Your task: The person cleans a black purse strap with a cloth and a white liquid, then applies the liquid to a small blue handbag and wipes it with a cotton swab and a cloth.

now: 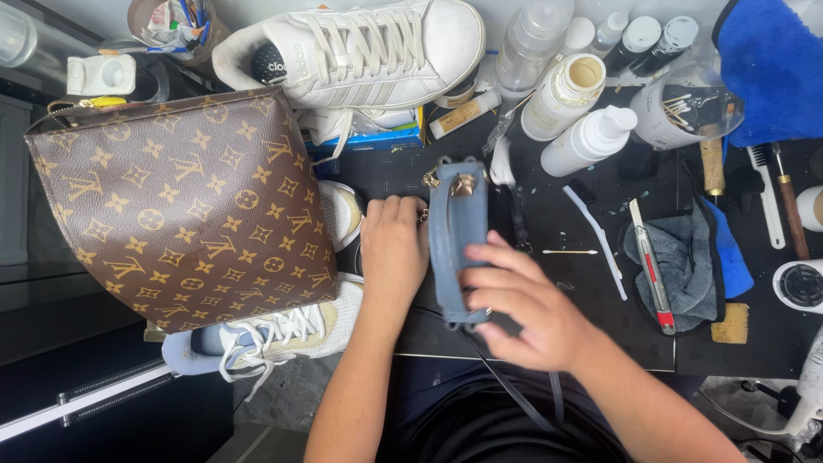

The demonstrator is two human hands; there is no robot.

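Observation:
A small blue-grey leather bag (457,225) with a gold clasp stands on edge on the black work mat (591,300) in front of me. My left hand (393,244) presses against its left side, fingers curled at the top edge. My right hand (514,300) grips its lower right side, thumb across the front. A thin dark strap (514,390) trails from the bag down over my lap.
A large brown patterned tote (184,206) lies at the left over white sneakers (274,339). Another white sneaker (369,51) sits at the back. Bottles (561,99), a utility knife (650,270), a grey cloth (686,266), brushes (776,201) and a blue towel (771,60) crowd the right.

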